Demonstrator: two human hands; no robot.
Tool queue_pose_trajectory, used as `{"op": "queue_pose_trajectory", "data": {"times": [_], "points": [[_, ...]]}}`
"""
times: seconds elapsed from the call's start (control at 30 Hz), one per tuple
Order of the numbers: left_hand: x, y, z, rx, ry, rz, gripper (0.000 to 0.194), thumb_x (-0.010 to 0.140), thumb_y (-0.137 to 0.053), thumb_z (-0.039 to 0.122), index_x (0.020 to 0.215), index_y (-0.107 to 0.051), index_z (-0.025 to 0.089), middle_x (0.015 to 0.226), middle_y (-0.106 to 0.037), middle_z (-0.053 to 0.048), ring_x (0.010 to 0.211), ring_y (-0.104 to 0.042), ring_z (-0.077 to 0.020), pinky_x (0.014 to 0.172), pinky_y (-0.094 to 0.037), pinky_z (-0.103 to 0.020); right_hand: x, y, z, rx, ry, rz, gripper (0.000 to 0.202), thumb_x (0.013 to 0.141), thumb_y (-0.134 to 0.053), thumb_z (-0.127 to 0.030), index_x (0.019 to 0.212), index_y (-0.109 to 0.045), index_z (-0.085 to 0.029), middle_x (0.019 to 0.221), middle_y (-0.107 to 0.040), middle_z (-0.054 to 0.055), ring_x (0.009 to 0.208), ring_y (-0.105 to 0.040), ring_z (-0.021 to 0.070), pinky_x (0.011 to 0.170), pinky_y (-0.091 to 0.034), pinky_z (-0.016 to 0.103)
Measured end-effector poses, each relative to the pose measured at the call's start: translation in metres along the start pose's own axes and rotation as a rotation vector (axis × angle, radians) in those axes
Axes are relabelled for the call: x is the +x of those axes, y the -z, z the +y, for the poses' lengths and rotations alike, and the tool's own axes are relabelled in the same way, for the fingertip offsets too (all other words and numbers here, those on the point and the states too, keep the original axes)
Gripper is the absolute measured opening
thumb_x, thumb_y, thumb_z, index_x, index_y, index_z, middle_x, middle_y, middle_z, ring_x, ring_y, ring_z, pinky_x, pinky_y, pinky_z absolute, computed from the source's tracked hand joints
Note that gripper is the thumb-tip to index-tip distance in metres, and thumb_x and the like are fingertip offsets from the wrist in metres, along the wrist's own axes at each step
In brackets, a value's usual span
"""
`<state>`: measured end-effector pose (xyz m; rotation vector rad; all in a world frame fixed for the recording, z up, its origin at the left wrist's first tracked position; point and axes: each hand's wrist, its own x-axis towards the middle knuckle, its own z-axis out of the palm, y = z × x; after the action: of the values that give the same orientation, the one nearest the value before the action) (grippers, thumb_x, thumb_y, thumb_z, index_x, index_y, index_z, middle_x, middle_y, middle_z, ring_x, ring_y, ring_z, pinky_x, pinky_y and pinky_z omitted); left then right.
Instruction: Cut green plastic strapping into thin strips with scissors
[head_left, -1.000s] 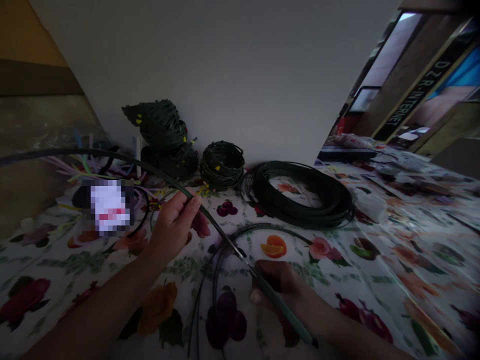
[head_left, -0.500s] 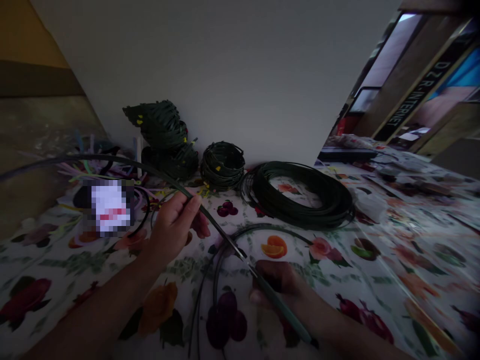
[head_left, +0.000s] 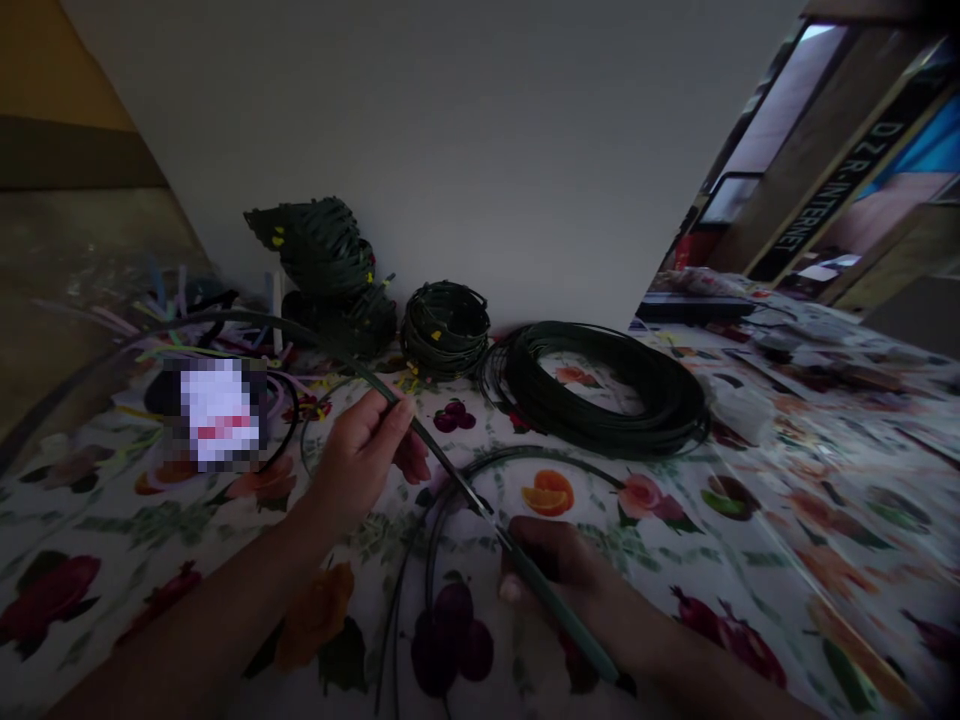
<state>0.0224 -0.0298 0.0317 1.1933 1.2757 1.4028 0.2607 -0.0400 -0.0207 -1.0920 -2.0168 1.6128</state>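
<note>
A long dark green plastic strip (head_left: 337,355) arcs in from the left, pinched between the thumb and fingers of my left hand (head_left: 356,455). My right hand (head_left: 589,580) is closed around the long green handle of a knife (head_left: 559,610). Its narrow metal blade points up and left and meets the strip just below my left hand. Beneath the blade, thin dark strands curve down towards the near edge and off to the right. Whether they are split from the same strip I cannot tell.
A large coil of dark strip (head_left: 675,400) lies at centre right. Small woven dark baskets (head_left: 446,330) stand against the white panel (head_left: 480,150). Coloured strips (head_left: 180,320) and a blurred-out patch (head_left: 221,415) are on the left. Fruit-patterned cloth (head_left: 405,620) covers the table.
My left hand has slid slightly right along the strip, towards the blade. The strip's left end has sagged lower. My right hand and the knife have hardly moved.
</note>
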Motion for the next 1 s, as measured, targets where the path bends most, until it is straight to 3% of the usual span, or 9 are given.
{"op": "queue_pose_trajectory", "data": {"times": [0.47,0.67,0.87,1.0], "points": [[-0.001,0.000,0.001,-0.060,0.013,0.005,0.027,0.088,-0.061,0.043,0.082,-0.049,0.020,0.054,-0.062,0.004,0.042,-0.060,-0.0113,0.039,-0.043,-0.017,-0.001,-0.006,-0.005,0.123,-0.046,-0.011,0.055,0.076,-0.068,-0.066,0.066,-0.040,-0.019,0.057,-0.037,-0.006,0.052,-0.033,0.0071,0.044,-0.022,0.020],[0.002,0.006,0.003,-0.062,-0.003,0.019,0.027,0.087,-0.063,0.043,0.079,-0.050,0.021,0.053,-0.062,0.004,0.040,-0.058,-0.0119,0.038,-0.043,-0.020,0.000,-0.004,-0.005,0.071,-0.019,-0.005,0.053,0.078,-0.069,-0.061,0.065,-0.041,-0.018,0.059,-0.037,-0.005,0.055,-0.032,0.0078,0.046,-0.024,0.020],[0.010,0.025,0.009,-0.014,-0.251,0.208,0.017,0.088,-0.062,0.033,0.080,-0.053,0.022,0.056,-0.061,0.006,0.041,-0.056,-0.0100,0.041,-0.044,-0.021,-0.002,-0.001,-0.008,-0.019,-0.021,-0.011,0.048,0.082,-0.066,-0.057,0.066,-0.041,-0.019,0.059,-0.038,-0.005,0.053,-0.035,0.0084,0.045,-0.023,0.021],[0.012,0.025,0.008,-0.028,-0.200,0.153,0.015,0.087,-0.062,0.030,0.079,-0.053,0.021,0.055,-0.060,0.005,0.040,-0.055,-0.0105,0.040,-0.043,-0.022,-0.002,0.001,-0.006,-0.039,-0.015,-0.002,0.041,0.084,-0.067,-0.051,0.069,-0.046,-0.018,0.062,-0.040,-0.004,0.058,-0.038,0.0095,0.047,-0.025,0.021]]}}
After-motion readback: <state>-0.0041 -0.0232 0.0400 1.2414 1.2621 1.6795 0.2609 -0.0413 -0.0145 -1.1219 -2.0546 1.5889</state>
